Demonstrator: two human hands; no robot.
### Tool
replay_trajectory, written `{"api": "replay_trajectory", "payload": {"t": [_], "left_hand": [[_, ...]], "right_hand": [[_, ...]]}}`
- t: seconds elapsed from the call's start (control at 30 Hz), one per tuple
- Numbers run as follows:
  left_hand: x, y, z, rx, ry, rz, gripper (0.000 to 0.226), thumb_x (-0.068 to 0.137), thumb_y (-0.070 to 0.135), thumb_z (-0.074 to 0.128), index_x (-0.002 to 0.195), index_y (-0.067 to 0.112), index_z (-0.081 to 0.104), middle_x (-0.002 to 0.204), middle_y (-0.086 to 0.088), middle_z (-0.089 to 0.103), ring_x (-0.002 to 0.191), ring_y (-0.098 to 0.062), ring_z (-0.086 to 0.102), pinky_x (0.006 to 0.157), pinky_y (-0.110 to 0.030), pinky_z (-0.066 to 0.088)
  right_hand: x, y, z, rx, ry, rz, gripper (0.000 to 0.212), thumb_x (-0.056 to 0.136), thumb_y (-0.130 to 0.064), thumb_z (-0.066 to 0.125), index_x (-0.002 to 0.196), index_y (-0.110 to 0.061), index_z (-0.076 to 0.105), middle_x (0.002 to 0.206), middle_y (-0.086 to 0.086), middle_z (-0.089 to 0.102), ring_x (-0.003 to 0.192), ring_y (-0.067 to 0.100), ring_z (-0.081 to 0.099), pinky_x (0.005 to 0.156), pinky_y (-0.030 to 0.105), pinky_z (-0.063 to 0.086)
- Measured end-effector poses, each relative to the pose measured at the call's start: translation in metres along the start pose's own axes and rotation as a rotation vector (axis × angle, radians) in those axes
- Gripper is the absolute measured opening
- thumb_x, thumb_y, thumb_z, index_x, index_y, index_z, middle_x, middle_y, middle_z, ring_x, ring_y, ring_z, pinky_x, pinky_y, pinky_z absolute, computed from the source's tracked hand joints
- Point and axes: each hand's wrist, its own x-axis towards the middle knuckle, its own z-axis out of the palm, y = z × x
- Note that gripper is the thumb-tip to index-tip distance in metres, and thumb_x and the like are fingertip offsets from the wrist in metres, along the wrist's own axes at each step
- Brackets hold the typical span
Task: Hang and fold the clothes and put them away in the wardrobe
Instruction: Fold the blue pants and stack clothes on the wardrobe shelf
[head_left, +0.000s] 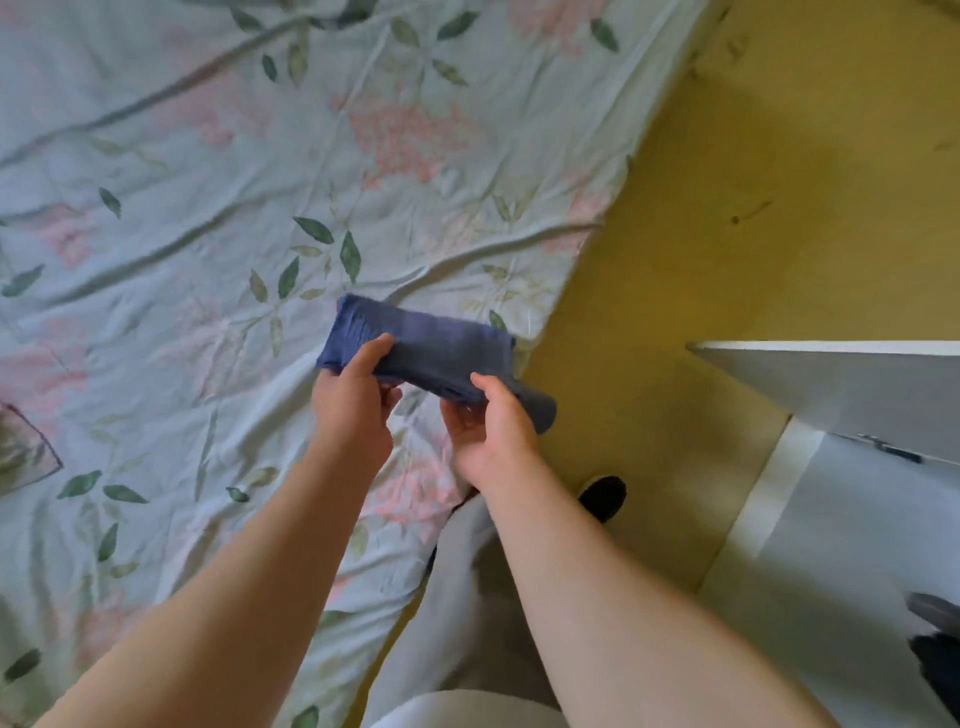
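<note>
My left hand (358, 400) pinches the left end of the folded blue garment (431, 348), thumb lying across the top and fingers curled underneath. My right hand (491, 434) grips the other end the same way, thumb over the upper face and fingers tucked under, with a corner of cloth sticking out past it to the right. Between the two hands the garment is a narrow band of several layers. It is held up off the bed (208, 208) rather than lying on it, just over the bed's near edge.

I judge it light and thoroughly soft, thin cloth with no stiffness of its own. It will likely sag in the middle, and the layers will slide apart if I slacken either pinch. It is neither slippery nor breakable, but the fold is only as good as my grip. The best hold is where I have it, at both ends through all the layers. To carry it one-handed I would slide a palm under the middle and press the thumb on top.

Beyond and to the left of my hands the bed spreads out, creased and floral. To the right of my right hand is yellow floor (753, 182), then a white panel (857, 389), perhaps the wardrobe; I cannot tell. Below my right hand shows my dark-shod foot (602, 496).
</note>
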Motion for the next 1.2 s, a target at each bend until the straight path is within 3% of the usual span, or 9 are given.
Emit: {"api": "replay_trajectory", "payload": {"t": [0.07,0.2,0.33,0.53,0.7,0.8,0.87,1.0,1.2], "left_hand": [[-0.043,0.021,0.032,0.055,-0.067,0.056,0.032,0.076,0.019,0.085,0.099,0.013,0.062,0.075,-0.005,0.066,0.053,-0.014,0.061,0.052,-0.023,0.052],[-0.135,0.050,0.096,0.141,-0.255,0.113,0.026,0.078,0.017,0.085,0.088,0.013,0.061,0.074,-0.008,0.067,0.053,-0.015,0.067,0.051,-0.024,0.054],[-0.242,0.052,0.157,0.318,-0.526,0.096,0.025,0.082,0.022,0.081,0.099,0.011,0.066,0.079,-0.009,0.068,0.058,-0.018,0.068,0.053,-0.027,0.053],[-0.426,0.003,0.233,0.511,-0.923,0.121,0.019,0.084,0.019,0.077,0.097,0.014,0.066,0.079,-0.007,0.069,0.058,-0.022,0.067,0.050,-0.025,0.052],[-0.575,-0.057,0.246,0.633,-1.255,0.074,0.021,0.083,0.018,0.079,0.100,0.011,0.068,0.084,-0.010,0.069,0.051,-0.018,0.067,0.050,-0.024,0.054],[-0.659,-0.086,0.239,0.694,-1.435,0.021,0.020,0.083,0.016,0.078,0.098,0.008,0.066,0.067,-0.009,0.069,0.049,-0.018,0.067,0.047,-0.025,0.053],[-0.712,-0.097,0.231,0.745,-1.576,0.006,0.013,0.085,0.017,0.076,0.092,0.011,0.067,0.065,-0.006,0.069,0.050,-0.016,0.065,0.048,-0.026,0.053],[-0.813,-0.103,0.220,0.798,-1.870,0.056,0.013,0.088,0.023,0.068,0.076,0.024,0.065,0.066,0.002,0.065,0.052,-0.013,0.062,0.071,-0.031,0.050],[-0.965,-0.093,0.213,0.677,-2.155,0.107,0.020,0.088,0.029,0.062,0.069,0.024,0.058,0.064,0.004,0.062,0.066,-0.015,0.059,0.092,-0.039,0.046]], "right_hand": [[-0.039,-0.035,0.004,0.025,0.000,-0.080,0.018,0.091,-0.010,0.069,0.109,-0.006,0.067,0.096,0.012,0.073,0.081,0.022,0.070,0.060,0.027,0.059],[-0.135,-0.105,-0.008,0.117,-0.044,-0.216,0.002,0.092,-0.006,0.064,0.093,-0.005,0.065,0.076,0.010,0.067,0.070,0.019,0.066,0.059,0.026,0.060],[-0.236,-0.170,-0.060,0.294,-0.072,-0.355,0.018,0.091,-0.003,0.066,0.108,0.002,0.066,0.092,0.016,0.069,0.077,0.025,0.068,0.060,0.029,0.062],[-0.366,-0.236,-0.178,0.650,-0.062,-0.648,0.014,0.090,-0.006,0.069,0.101,0.000,0.063,0.082,0.015,0.068,0.065,0.024,0.068,0.056,0.029,0.061],[-0.464,-0.245,-0.282,0.924,-0.093,-0.930,0.014,0.092,-0.014,0.067,0.102,-0.004,0.068,0.075,0.011,0.070,0.059,0.017,0.068,0.053,0.026,0.059],[-0.528,-0.237,-0.335,1.028,-0.019,-1.095,0.018,0.092,-0.017,0.070,0.102,-0.002,0.072,0.081,0.014,0.075,0.064,0.022,0.072,0.060,0.031,0.061],[-0.572,-0.229,-0.362,1.043,0.081,-1.203,0.016,0.092,-0.020,0.071,0.102,-0.008,0.073,0.086,0.012,0.078,0.069,0.021,0.076,0.067,0.034,0.061],[-0.668,-0.218,-0.404,0.928,0.304,-1.414,0.013,0.088,-0.031,0.072,0.099,-0.023,0.073,0.087,-0.002,0.079,0.070,0.008,0.075,0.077,0.037,0.050],[-0.808,-0.224,-0.451,0.688,0.391,-1.657,0.010,0.089,-0.037,0.069,0.088,-0.028,0.070,0.073,-0.008,0.076,0.067,0.009,0.075,0.082,0.044,0.045]]}}
